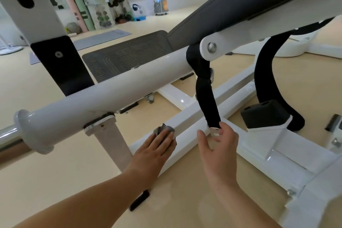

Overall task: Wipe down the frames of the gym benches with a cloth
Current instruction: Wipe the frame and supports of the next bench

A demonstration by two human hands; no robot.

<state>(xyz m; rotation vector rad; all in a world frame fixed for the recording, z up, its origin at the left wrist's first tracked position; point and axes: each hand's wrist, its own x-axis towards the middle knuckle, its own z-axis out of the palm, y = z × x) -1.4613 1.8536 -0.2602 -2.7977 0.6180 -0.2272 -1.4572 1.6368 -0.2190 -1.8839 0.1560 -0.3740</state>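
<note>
- Left hand (153,149): flat, straight fingers (164,138) press the grey cloth (163,128) onto the white frame rail (187,118); most of the cloth is hidden beneath them.
- Right hand (219,144): fingers loosely spread around the bracket (214,132) under the black strut (207,96); whether they touch it is unclear.

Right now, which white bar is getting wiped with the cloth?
The low square bar by the floor, not the fat round tube above it. The left hand presses the grey cloth flat on it.
</note>
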